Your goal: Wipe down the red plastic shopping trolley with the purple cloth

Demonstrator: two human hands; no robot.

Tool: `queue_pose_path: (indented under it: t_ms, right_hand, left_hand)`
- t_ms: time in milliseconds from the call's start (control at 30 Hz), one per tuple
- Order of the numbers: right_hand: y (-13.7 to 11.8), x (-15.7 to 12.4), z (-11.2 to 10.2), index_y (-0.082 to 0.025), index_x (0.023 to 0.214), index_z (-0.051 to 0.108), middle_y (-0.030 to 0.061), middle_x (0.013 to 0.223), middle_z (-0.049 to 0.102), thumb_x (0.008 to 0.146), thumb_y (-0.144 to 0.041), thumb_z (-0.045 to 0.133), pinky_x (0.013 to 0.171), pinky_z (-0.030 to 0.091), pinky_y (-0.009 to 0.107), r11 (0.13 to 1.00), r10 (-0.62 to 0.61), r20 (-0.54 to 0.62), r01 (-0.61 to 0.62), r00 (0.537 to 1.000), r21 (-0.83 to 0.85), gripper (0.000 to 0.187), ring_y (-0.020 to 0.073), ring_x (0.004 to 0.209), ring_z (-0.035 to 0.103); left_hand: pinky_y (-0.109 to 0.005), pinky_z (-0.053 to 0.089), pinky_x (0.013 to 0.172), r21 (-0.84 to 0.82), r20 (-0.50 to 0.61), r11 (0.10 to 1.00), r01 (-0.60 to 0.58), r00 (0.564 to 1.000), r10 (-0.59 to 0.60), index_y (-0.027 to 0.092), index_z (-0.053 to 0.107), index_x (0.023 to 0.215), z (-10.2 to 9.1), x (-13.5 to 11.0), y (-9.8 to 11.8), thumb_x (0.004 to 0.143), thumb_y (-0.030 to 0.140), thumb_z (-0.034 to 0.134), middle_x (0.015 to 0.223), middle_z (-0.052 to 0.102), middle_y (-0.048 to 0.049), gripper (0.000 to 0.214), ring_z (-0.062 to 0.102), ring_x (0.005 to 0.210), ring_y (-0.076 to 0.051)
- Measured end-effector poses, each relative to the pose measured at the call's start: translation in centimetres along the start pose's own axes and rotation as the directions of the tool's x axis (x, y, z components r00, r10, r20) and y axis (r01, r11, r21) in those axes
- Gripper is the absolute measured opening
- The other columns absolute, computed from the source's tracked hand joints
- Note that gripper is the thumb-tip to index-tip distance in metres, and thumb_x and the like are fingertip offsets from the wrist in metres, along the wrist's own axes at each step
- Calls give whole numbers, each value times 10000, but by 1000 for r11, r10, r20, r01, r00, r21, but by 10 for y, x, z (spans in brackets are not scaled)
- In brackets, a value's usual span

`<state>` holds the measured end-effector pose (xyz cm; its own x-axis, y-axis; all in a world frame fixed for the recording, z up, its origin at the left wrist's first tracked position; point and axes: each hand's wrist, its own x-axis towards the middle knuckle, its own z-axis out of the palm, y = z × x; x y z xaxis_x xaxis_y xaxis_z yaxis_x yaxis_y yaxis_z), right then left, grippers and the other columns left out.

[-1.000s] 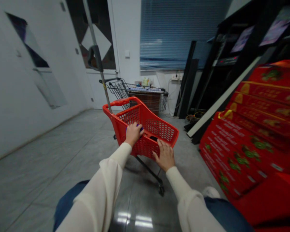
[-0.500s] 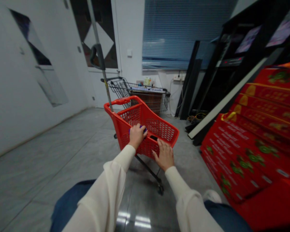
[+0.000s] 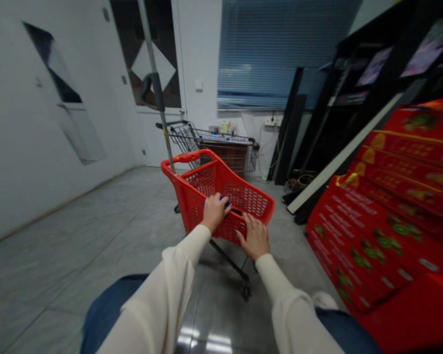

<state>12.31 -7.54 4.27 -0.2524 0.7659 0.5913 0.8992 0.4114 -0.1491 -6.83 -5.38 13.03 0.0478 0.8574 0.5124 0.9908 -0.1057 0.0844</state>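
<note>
The left hand (image 3: 215, 212) is clamped around a purple object (image 3: 223, 200) at the near rim of a red plastic shopping cart (image 3: 204, 180); the fingers hide most of the object, so its kind cannot be told. The right hand (image 3: 256, 238) lies open on the same rim, fingers spread and apart, pressing on the red mesh rather than closing on anything. Just beside that hand, a small black object (image 3: 237, 212) sits inside the cart, too dark to identify. The cart stands on a grey tile floor (image 3: 77, 231) directly ahead of the person.

Beyond it, a wire cart (image 3: 180, 137) holds a brown box (image 3: 223, 160) with pale packets on top. Stacked red cartons (image 3: 384, 231) printed with green designs lean along the right side, near black panels (image 3: 288, 128) propped against the wall.
</note>
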Motion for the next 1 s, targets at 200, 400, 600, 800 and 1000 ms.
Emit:
queue_pose_path:
  t_ms: [200,400,600,800,1000]
  right_hand:
    - [3,5,-4,-205,1529,355,119,1448,520,940,-466,472,1079,324,420,999,-47,57,48,997,-14,655,281,1257,459]
    - [-18,-5,-2,-179,1506,397,144,1513,444,936,-498,488,1094,315,460,998,16,-24,-18,1000,-56,660,318,1319,409]
    - [-14,-7,-18,-148,1493,418,151,1406,561,982,-447,408,1076,361,407,995,-90,88,87,992,41,592,264,1271,488]
    - [39,22,-29,-210,1355,576,94,1310,640,995,-313,330,1124,310,432,966,-248,237,223,940,128,448,230,1284,499]
    - [38,32,-24,-162,1292,601,117,1144,682,1002,-335,353,1014,371,360,976,-217,268,203,939,77,419,230,1072,572]
  left_hand:
    - [-350,380,832,-27,-13,991,-132,991,131,271,673,1099,9,0,6,952,466,504,1068,573,-86,297,526,974,-234]
    - [-362,378,849,-42,-100,999,7,995,-11,271,678,1126,12,-3,-25,939,446,538,1098,582,-91,292,521,997,-242]
    - [-350,386,855,-126,-115,976,-178,980,164,265,692,1109,13,-23,-12,954,468,510,1084,591,-79,313,520,971,-217]
    - [-356,397,837,-134,-166,991,-3,986,-20,261,697,1089,18,-23,-7,932,439,559,1082,602,-77,275,525,975,-225]
    - [-361,398,855,-137,-138,973,-188,976,169,280,689,1106,30,-28,19,928,453,562,1072,598,-74,278,518,1006,-232]
